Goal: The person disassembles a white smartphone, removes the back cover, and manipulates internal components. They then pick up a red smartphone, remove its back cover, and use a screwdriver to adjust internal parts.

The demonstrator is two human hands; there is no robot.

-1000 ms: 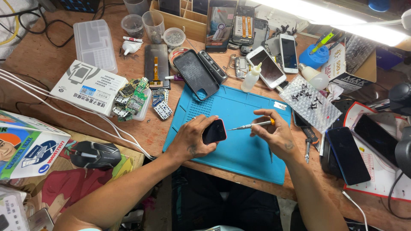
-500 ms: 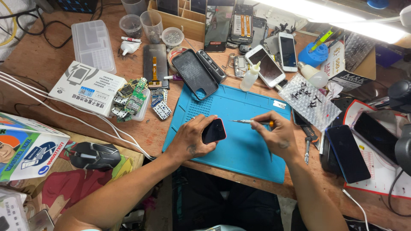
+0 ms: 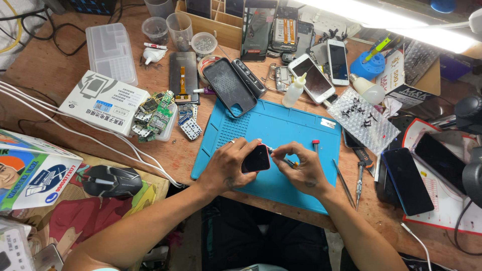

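Small dark device held on blue mat (image 3: 281,130), tool tip at its edge.

Left hand (image 3: 228,168) has its grip pinched around the small dark device (image 3: 256,159), pressing it to the mat near the front of the worktop (image 3: 65,85). Right hand (image 3: 301,168) pinches a thin screwdriver (image 3: 281,156), tip touching the device's right edge. Device looks light, rigid, glossy, likely slippery and fragile; best gripped by the side edges. Versus a second ago: the right hand has closed in from farther right, and the tool now meets the device.
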